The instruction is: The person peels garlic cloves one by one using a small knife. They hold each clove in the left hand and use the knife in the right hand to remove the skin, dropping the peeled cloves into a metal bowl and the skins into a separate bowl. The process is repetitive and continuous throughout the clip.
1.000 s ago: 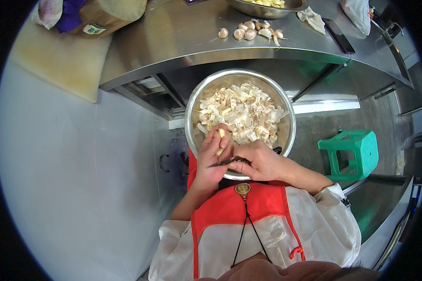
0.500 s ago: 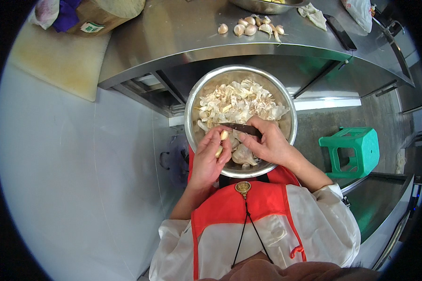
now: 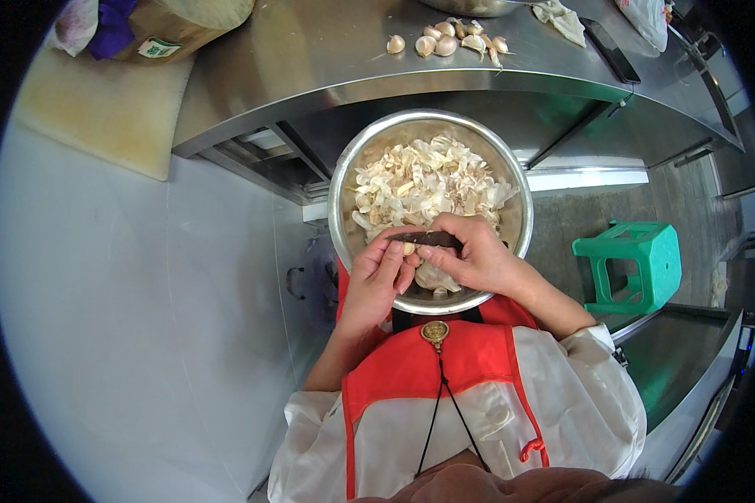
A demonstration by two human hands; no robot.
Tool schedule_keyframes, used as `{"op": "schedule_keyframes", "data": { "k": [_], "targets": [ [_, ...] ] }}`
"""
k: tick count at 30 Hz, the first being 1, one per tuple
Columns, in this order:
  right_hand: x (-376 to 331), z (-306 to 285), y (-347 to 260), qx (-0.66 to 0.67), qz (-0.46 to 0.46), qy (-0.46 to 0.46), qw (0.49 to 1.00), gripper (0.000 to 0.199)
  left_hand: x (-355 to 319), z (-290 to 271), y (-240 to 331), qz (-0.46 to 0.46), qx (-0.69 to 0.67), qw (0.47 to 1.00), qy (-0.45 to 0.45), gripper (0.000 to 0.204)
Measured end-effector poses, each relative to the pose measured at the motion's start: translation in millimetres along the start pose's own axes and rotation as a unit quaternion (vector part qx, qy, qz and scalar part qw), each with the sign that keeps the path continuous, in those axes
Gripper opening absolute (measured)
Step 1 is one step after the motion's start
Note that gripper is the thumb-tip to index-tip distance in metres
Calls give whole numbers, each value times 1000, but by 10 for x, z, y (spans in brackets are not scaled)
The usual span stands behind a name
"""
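A wide steel bowl (image 3: 341, 168) rests on my lap, heaped with papery garlic skins (image 3: 432, 176). Over its near half, my left hand (image 3: 383, 267) pinches a pale garlic clove (image 3: 408, 249) between thumb and fingers. My right hand (image 3: 476, 251) is closed around a small dark-bladed knife (image 3: 428, 240), its blade lying across the clove and pointing left. The right thumb presses close to the clove, under the blade. Beneath the hands a garlic bulb (image 3: 438, 277) sits in the bowl, partly hidden by them.
Several unpeeled cloves (image 3: 446, 44) lie on the steel counter (image 3: 310, 59) ahead, near another metal bowl (image 3: 478, 7), a cloth (image 3: 559, 21) and a dark phone-like slab (image 3: 610, 50). A cutting board (image 3: 101, 109) is far left. A green stool (image 3: 633, 267) stands right.
My hands have come together: the knife blade has moved down and left onto the clove. The second clove in my left palm is now hidden. The view has shifted slightly.
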State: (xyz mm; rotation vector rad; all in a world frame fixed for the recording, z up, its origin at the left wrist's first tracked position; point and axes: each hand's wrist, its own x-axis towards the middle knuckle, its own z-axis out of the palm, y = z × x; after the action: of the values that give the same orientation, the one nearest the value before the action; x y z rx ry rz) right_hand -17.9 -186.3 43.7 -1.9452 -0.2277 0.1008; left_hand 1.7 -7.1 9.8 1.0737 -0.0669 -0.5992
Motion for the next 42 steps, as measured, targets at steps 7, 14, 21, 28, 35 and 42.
{"op": "schedule_keyframes", "data": {
  "k": [7,14,21,28,35,42],
  "targets": [
    [13,70,84,11,-43,26,999,17,-51,-23,-15,31,82,996,11,26],
    [10,72,78,-6,-30,33,999,18,-96,-34,17,14,56,998,5,29],
    [2,29,-48,-10,22,11,1000,19,-54,35,19,38,3,998,52,21],
    [16,63,66,-8,-7,9,1000,28,-78,-76,-9,33,99,995,4,24],
    [28,70,88,-56,-42,16,997,33,-93,-40,30,-3,31,999,-22,24],
    [27,68,86,-110,-91,16,990,35,-79,-96,69,-41,-1,998,-44,19]
  ]
}}
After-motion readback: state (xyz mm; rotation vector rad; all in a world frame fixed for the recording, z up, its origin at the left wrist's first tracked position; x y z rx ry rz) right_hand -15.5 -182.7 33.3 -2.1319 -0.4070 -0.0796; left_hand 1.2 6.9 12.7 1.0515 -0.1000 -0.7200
